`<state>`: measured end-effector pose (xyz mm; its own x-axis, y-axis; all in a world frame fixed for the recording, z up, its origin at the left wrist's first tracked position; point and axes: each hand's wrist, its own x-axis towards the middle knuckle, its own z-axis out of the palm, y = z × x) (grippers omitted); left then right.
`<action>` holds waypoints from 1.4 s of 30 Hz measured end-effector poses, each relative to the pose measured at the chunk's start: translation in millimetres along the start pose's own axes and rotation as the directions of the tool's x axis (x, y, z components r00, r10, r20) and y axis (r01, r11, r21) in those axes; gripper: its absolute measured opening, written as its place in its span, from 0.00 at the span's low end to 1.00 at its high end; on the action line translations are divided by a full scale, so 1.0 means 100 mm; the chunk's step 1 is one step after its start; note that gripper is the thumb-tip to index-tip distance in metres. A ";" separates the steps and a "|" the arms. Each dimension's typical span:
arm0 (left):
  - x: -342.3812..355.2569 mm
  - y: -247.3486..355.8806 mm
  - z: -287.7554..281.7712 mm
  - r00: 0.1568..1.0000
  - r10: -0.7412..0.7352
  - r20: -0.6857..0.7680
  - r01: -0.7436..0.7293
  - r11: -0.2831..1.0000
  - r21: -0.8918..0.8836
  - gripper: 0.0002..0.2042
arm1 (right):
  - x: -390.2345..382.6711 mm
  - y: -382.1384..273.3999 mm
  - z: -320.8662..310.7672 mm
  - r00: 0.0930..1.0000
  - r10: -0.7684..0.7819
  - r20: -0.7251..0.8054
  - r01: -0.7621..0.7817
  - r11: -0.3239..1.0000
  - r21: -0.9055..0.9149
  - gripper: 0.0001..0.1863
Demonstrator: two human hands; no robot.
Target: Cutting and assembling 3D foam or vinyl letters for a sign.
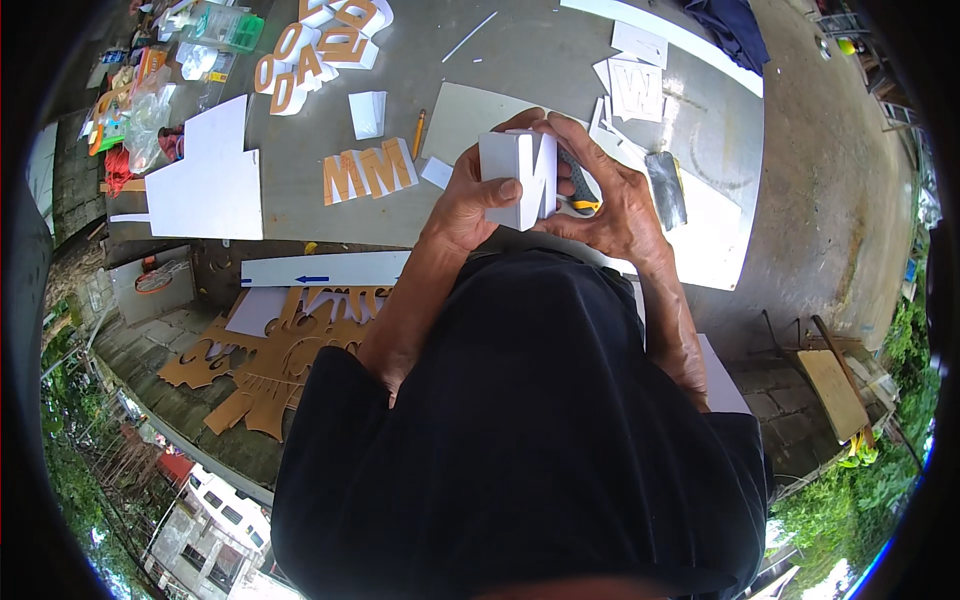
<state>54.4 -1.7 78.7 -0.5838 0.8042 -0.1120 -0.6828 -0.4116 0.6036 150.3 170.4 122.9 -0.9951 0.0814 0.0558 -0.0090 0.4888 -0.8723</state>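
Observation:
A white three-dimensional block letter point(527, 180) with a zigzag face is held upright in front of my chest, above the table's near edge. My left hand point(470, 205) clasps its left side, thumb across the front. Around its right side curve the fingers and thumb of my right hand point(612, 200), partly hidden behind the letter. Just under the right hand lies a tool with a black and yellow handle point(584, 206). To the left, block letters with brown faces and white sides point(368, 172) lie on the table near an orange pencil point(419, 134).
More brown-faced letters point(320, 58) lie at the far left, near a clear green box point(228, 28). White sheets point(205, 185) and cut white pieces point(636, 90) lie on the grey table point(300, 222). Brown cut-out cardboard point(265, 370) sits below the table's left side.

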 end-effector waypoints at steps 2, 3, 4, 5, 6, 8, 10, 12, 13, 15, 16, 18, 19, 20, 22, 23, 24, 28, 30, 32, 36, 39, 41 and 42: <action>-0.01 0.00 0.02 1.000 -0.008 0.010 0.009 1.000 -0.007 0.43 | -0.01 0.01 0.00 1.000 0.006 0.009 -0.006 1.000 0.018 0.59; -0.03 0.01 0.02 1.000 -0.016 -0.005 0.016 1.000 0.003 0.42 | -0.01 0.01 0.00 1.000 0.013 0.016 -0.013 0.999 0.035 0.60; -0.04 0.01 0.01 0.999 -0.024 -0.021 0.024 1.000 0.014 0.42 | -0.01 0.00 0.00 1.000 0.013 0.016 -0.013 0.999 0.036 0.60; -0.05 0.00 0.00 0.999 -0.025 -0.022 0.025 1.000 0.015 0.42 | -0.01 -0.03 -0.01 0.998 0.049 0.038 -0.051 0.997 0.057 0.60; -0.06 -0.02 -0.02 0.999 -0.027 -0.031 0.026 0.999 -0.025 0.43 | 0.00 -0.05 -0.01 0.995 0.084 0.059 -0.089 0.993 0.077 0.61; -0.03 -0.02 0.00 0.999 -0.032 -0.037 0.030 0.998 -0.062 0.45 | 0.04 -0.03 -0.02 1.000 -0.014 0.026 0.010 0.992 0.124 0.62; -0.01 0.03 0.06 0.977 0.180 -0.114 -0.141 0.948 0.285 0.50 | 0.04 0.02 -0.04 0.994 -0.112 -0.010 0.112 0.979 0.168 0.62; -0.03 0.14 0.16 0.970 0.214 -0.115 -0.165 0.927 0.336 0.52 | 0.00 0.10 -0.09 0.995 -0.088 -0.054 0.100 0.945 0.311 0.62; -0.04 0.21 0.24 0.942 0.323 -0.092 -0.227 0.814 0.535 0.53 | -0.02 0.10 -0.12 0.983 -0.116 -0.145 0.153 0.950 0.274 0.47; -0.05 0.26 0.28 0.888 0.460 0.004 -0.302 0.577 0.759 0.55 | -0.09 0.02 -0.18 0.984 -0.071 -0.164 0.109 0.964 0.241 0.42; -0.06 0.27 0.33 0.890 0.457 0.008 -0.302 0.575 0.761 0.55 | -0.13 -0.01 -0.20 0.982 -0.022 -0.188 0.062 0.976 0.208 0.38; -0.07 0.29 0.45 0.840 0.535 0.090 -0.253 0.238 0.938 0.56 | -0.14 -0.10 -0.15 0.964 -0.047 -0.261 0.119 0.956 0.269 0.31; -0.04 0.28 0.46 0.789 0.580 0.204 -0.310 0.090 0.946 0.55 | -0.15 -0.17 -0.15 0.966 -0.050 -0.255 0.117 0.959 0.257 0.32; -0.02 0.27 0.49 0.790 0.578 0.207 -0.312 0.087 0.946 0.55 | -0.15 -0.23 -0.15 0.967 -0.053 -0.249 0.116 0.963 0.244 0.32; 0.01 0.26 0.56 0.724 0.608 0.327 -0.331 -0.110 0.937 0.54 | -0.12 -0.34 -0.14 0.962 -0.064 -0.267 0.124 0.968 0.218 0.34; 0.04 0.25 0.52 0.697 0.614 0.370 -0.341 -0.169 0.925 0.54 | -0.12 -0.40 -0.14 0.963 -0.037 -0.267 0.082 0.984 0.158 0.35; 0.04 0.23 0.54 0.698 0.611 0.372 -0.344 -0.169 0.923 0.54 | -0.12 -0.44 -0.13 0.963 -0.011 -0.269 0.039 0.994 0.098 0.36; 0.09 0.16 0.59 0.673 0.627 0.394 -0.339 -0.212 0.917 0.45 | -0.11 -0.43 -0.09 0.945 -0.003 -0.326 0.006 1.000 0.009 0.36; 0.12 0.14 0.56 0.650 0.629 0.426 -0.339 -0.262 0.904 0.43 | -0.11 -0.41 -0.08 0.939 -0.003 -0.343 0.003 1.000 -0.001 0.35; 0.18 0.11 0.54 0.613 0.635 0.470 -0.346 -0.320 0.882 0.43 | -0.12 -0.39 -0.07 0.933 -0.002 -0.360 -0.003 1.000 -0.013 0.34; 0.22 0.02 0.50 0.592 0.623 0.511 -0.320 -0.401 0.859 0.41 | -0.10 -0.34 -0.07 0.912 0.002 -0.409 -0.006 1.000 -0.010 0.30; 0.18 -0.01 0.53 0.774 0.532 0.345 -0.225 -0.278 0.934 0.43 | -0.08 -0.23 -0.11 0.920 0.097 -0.381 -0.080 0.995 0.061 0.28; 0.17 0.08 0.64 0.845 0.460 0.273 -0.229 -0.150 0.962 0.44 | -0.05 -0.03 -0.16 0.909 0.245 -0.338 -0.138 0.940 0.312 0.25; 0.16 0.14 0.67 0.902 0.376 0.210 -0.216 -0.026 0.976 0.45 | -0.07 0.02 -0.18 0.873 0.392 -0.291 -0.176 0.809 0.561 0.23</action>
<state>65.4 34.0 138.0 -0.6912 0.6611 0.2919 0.5731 0.2554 0.7787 158.7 187.0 129.6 -0.8434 0.5154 -0.1520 0.1130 -0.1064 -0.9879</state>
